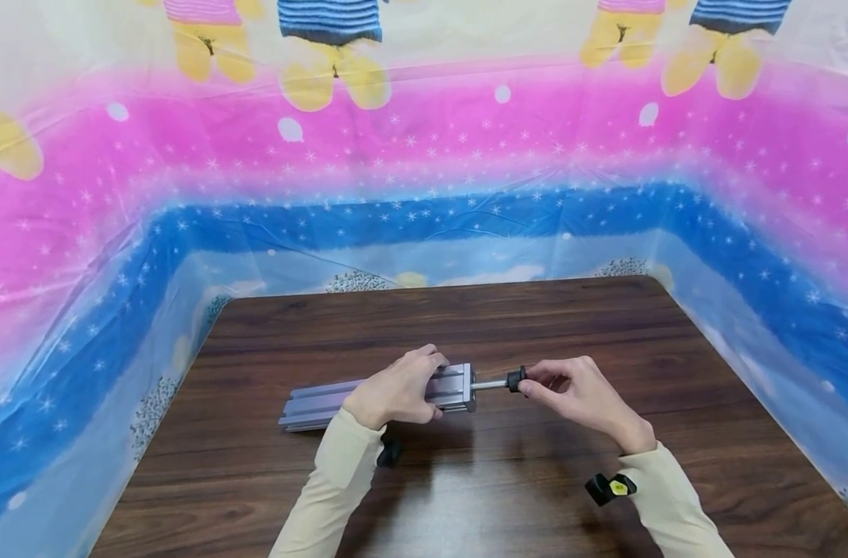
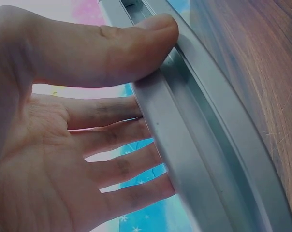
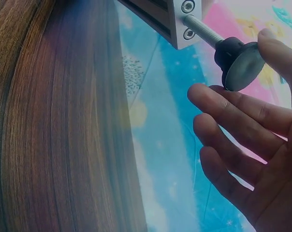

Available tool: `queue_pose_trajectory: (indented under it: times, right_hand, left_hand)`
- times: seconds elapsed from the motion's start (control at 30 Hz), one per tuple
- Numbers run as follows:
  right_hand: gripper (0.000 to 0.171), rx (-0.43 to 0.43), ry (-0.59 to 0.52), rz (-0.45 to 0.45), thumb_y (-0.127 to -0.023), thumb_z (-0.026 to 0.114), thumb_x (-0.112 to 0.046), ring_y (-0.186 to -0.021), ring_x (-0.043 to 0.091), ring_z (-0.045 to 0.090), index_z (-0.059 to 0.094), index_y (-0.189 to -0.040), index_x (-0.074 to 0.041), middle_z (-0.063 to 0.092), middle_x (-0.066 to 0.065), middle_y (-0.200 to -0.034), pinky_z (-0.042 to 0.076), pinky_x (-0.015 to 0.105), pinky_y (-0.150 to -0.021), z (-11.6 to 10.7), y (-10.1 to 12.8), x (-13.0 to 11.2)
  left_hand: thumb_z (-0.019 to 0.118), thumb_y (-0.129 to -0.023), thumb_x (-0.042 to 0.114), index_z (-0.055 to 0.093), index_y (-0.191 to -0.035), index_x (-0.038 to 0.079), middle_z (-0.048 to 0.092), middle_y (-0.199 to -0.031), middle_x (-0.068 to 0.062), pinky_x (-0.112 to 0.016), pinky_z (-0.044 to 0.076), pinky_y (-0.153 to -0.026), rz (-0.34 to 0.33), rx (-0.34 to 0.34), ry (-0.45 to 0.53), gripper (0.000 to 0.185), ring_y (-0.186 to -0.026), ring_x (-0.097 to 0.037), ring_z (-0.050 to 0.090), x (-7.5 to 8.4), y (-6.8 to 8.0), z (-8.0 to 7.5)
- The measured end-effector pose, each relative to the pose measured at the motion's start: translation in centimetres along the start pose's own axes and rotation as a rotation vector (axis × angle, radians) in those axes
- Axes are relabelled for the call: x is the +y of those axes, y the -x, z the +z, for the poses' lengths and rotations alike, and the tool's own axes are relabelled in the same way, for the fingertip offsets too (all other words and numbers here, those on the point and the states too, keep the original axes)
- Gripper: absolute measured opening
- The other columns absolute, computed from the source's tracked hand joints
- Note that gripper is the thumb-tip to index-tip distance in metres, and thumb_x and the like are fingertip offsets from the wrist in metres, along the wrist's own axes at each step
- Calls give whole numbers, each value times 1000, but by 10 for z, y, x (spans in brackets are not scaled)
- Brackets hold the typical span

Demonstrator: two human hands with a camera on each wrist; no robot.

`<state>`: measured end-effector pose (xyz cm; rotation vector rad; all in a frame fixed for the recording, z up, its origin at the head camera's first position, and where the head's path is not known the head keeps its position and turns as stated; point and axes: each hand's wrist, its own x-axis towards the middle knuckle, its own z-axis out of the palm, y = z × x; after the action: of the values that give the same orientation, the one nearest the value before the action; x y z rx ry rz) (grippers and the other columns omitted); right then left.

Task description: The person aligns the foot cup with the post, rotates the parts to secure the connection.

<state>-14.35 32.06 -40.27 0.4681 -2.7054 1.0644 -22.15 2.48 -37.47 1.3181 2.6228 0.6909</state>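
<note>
On the bench (image 1: 466,496), left hand (image 1: 394,390) grips the metal rail (image 1: 319,403); right hand (image 1: 583,395) pinches the black knob (image 1: 515,380). Steady the rail, turn squarely.

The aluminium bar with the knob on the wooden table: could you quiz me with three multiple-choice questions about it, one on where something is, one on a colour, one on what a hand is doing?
1. Where does the threaded rod stick out of the aluminium bar?
A. From the end toward the right hand
B. From the end toward the left edge of the table
C. From the top face

2. What colour is the knob on the rod?
A. Red
B. Black
C. Yellow

3. What is the left hand doing?
A. Lying flat on the table
B. Hanging in the air
C. Gripping the bar

Answers:
1 A: in the head view the rod leaves the bar's end that faces the right hand.
2 B: the right wrist view shows a dark black knob at the fingertips.
3 C: the left wrist view shows thumb and fingers wrapped round the bar.
</note>
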Motion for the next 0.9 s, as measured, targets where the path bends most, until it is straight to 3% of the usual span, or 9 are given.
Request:
queue_pose_trajectory:
  times: [0.13,0.33,0.4,0.5,0.63,0.77,0.9]
  right_hand:
    - [16,6,-7,22,-96,69,-32,-61,13,66,76,-85,-22,73,-8,-76,51,27,-56,2,0,-3]
    - [31,1,28,55,-100,63,-37,-50,5,49,74,-75,-21,67,-14,-69,39,24,-50,3,-1,-4]
    - [28,-8,33,62,-100,62,-37,-53,5,52,75,-83,-20,68,-12,-71,41,24,-52,3,0,-4]
    - [21,-9,26,46,-98,66,-36,-68,5,63,74,-107,-19,72,-10,-83,51,27,-62,1,2,-3]
    - [50,18,4,-54,-88,79,-31,-93,7,71,63,-135,-22,74,-6,-112,57,33,-82,-3,5,-2]
    - [63,44,-3,-164,-82,85,-24,-100,13,71,60,-139,-23,71,-2,-125,57,34,-86,-5,7,-3]
    - [59,63,-3,-203,-81,86,-17,-96,17,73,63,-135,-21,73,-3,-120,58,35,-83,-5,6,-5]
  left_hand:
    - [86,-71,9,63,-122,-4,61,-110,-12,-34,50,-77,21,17,-25,58,-86,-20,55,0,-1,0]
    - [86,-70,10,63,-121,-5,62,-109,-12,-35,50,-78,21,19,-31,58,-85,-20,55,0,0,1]
    - [86,-71,9,63,-122,-5,61,-109,-12,-35,50,-77,14,15,-20,58,-85,-20,55,0,1,2]
    - [86,-71,10,63,-122,-5,61,-110,-12,-35,50,-77,11,15,-10,58,-85,-20,55,-1,1,2]
    - [86,-71,10,62,-122,-4,60,-110,-12,-35,50,-78,12,15,-9,58,-85,-19,55,0,1,0]
    - [86,-72,11,62,-123,-4,60,-111,-12,-35,50,-78,7,9,-10,58,-84,-19,55,0,1,-1]
    - [86,-72,11,62,-124,-4,60,-113,-12,-36,50,-79,-1,2,-13,59,-86,-19,55,0,0,-2]
